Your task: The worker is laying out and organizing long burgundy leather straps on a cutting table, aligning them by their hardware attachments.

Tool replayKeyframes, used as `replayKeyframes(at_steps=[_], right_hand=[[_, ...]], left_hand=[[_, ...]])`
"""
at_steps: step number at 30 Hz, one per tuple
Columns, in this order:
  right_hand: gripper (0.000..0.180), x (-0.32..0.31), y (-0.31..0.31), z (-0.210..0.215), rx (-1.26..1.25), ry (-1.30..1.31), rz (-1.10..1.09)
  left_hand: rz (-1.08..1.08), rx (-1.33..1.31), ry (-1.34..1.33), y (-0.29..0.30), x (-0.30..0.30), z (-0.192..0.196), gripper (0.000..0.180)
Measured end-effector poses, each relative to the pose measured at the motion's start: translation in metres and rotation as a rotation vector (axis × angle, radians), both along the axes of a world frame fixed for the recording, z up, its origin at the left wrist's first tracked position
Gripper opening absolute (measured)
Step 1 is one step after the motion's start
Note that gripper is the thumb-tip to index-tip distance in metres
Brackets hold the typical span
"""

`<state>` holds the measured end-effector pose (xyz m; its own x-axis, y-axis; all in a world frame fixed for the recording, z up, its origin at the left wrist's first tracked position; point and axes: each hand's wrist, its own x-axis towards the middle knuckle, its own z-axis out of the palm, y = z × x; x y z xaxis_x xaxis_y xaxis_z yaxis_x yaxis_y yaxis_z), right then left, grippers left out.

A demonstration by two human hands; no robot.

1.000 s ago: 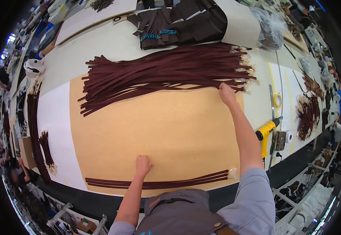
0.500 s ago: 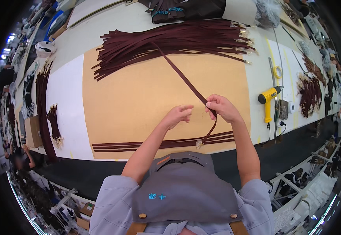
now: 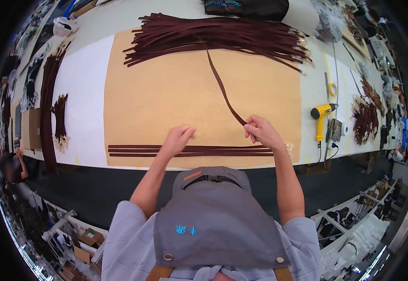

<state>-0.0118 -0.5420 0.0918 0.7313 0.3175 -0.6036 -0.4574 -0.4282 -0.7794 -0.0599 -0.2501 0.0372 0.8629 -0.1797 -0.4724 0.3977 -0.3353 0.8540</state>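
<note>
A: Now, why does the maroon strap point(image 3: 220, 85) slope?

B: Pinched by thumb and fingers of the right hand point(image 3: 261, 132), it trails back onto the pile point(image 3: 227, 35), which presumably supports its far end. The left hand point(image 3: 178, 139) is blurred; whether it grips anything cannot be told.

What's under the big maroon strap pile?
Brown paper shows along the near side of the pile, and pale table shows around its right ends. Whatever lies beneath its middle is covered, as is most of the paper's far edge.
</note>
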Motion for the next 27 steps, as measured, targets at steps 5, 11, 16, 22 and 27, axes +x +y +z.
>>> replayKeyframes(at_steps=[5, 11, 16, 22, 27], right_hand=[[0.011, -0.009, 0.007, -0.002, 0.056, 0.05, -0.044], [0.012, -0.038, 0.06, 0.005, 0.147, 0.139, 0.095], [0.016, -0.052, 0.054, 0.017, 0.218, 0.153, 0.199], [0.023, -0.053, -0.069, 0.012, 0.204, 0.137, 0.127], [0.021, -0.05, -0.15, -0.006, 0.06, 0.158, 0.165]], left_hand=[[-0.792, 0.668, 0.004, 0.216, -0.234, -0.072, 0.021], [-0.035, -0.413, 0.393, 0.053, -0.096, -0.017, 0.049], [0.315, -1.118, 0.162, -0.032, -0.002, 0.003, 0.016], [0.525, -1.142, -0.285, 0.06, 0.034, 0.036, 0.018], [0.711, -0.959, -0.461, 0.127, 0.007, 0.044, 0.019]])
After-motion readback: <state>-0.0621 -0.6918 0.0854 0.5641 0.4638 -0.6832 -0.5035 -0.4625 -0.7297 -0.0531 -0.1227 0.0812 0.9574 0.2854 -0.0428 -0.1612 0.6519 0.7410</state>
